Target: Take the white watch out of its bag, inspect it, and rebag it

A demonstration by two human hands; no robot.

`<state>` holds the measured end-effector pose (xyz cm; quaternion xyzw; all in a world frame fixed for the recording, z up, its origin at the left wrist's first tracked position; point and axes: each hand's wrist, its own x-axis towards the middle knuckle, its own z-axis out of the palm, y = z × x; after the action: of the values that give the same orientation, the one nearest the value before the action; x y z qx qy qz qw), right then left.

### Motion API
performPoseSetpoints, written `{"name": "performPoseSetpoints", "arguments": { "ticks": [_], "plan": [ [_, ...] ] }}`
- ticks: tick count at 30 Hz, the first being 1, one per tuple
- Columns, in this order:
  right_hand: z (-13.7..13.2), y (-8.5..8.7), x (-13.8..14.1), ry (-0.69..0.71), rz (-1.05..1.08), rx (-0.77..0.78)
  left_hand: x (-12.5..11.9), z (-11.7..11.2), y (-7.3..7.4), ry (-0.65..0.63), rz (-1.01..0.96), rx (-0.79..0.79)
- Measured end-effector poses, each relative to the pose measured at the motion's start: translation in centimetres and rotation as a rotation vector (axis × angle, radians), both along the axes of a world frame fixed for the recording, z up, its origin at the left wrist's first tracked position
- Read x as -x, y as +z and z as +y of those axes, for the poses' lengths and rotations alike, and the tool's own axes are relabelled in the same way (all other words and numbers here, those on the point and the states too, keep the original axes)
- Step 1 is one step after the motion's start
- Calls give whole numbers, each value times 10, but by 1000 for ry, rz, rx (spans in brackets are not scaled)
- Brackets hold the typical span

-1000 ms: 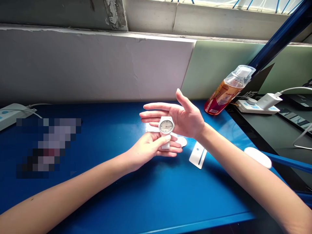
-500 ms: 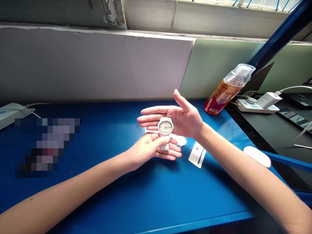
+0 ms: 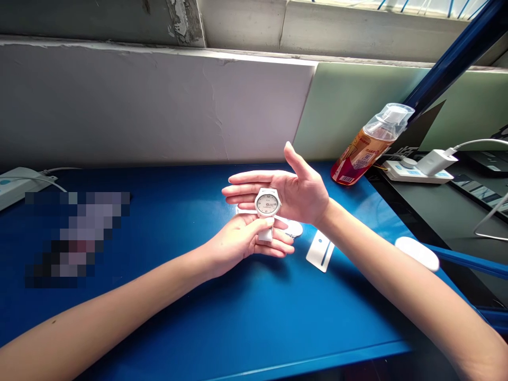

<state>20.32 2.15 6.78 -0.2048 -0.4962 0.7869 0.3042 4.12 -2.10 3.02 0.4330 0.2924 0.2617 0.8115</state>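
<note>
A white wristwatch point(image 3: 267, 203) with a round, pale dial faces up over the middle of the blue table. My left hand point(image 3: 246, 238) grips its lower strap between the thumb and the palm-up fingers. Just behind the watch, my right hand point(image 3: 291, 193) is stretched flat, palm showing and thumb raised. The watch case overlaps the right fingers in view; whether it touches them I cannot tell. Under and behind the hands lies a white item point(image 3: 292, 228), mostly hidden. A white card with a slot point(image 3: 319, 251) rests on the table below my right wrist.
An orange-red bottle with a clear cap point(image 3: 359, 151) leans at the back right. Beside it are a power strip with a charger point(image 3: 420, 170) and cables. A white mouse-like object point(image 3: 416, 254) sits near the right edge. Another power strip point(image 3: 24, 182) and a blurred-out item point(image 3: 85, 233) are at left.
The watch dial has shifted slightly left and up and tilted a little in my left hand. Both hands keep nearly the same pose.
</note>
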Motion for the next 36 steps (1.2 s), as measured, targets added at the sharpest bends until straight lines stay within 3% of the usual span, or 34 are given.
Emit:
{"name": "performPoseSetpoints", "arguments": {
  "ticks": [8, 12, 16, 19, 23, 25, 27, 33, 36],
  "plan": [
    [-3, 8, -1, -65, -60, -38, -2, 0, 3, 57, -13, 4],
    [-3, 11, -2, -88, -89, -43, -1, 1, 2, 65, 6, -98],
    [-1, 14, -5, -204, -113, -156, 1, 6, 3, 193, 129, -243],
    [-4, 12, -11, -389, -120, -287, 8, 13, 1, 289, 256, -533],
    [-22, 0, -23, -672, -294, -434, 18, 20, -7, 421, 527, -1092],
    [-35, -9, -28, -703, -431, -479, 21, 20, -12, 469, 612, -1409],
    [-47, -17, -29, -633, -449, -503, 22, 19, -17, 433, 648, -1630],
    [-62, -35, -24, -721, -563, -780, 18, 14, -24, 409, 688, -1858],
    [-63, -39, -27, -733, -563, -803, 16, 12, -24, 378, 668, -1880]
  ]
}}
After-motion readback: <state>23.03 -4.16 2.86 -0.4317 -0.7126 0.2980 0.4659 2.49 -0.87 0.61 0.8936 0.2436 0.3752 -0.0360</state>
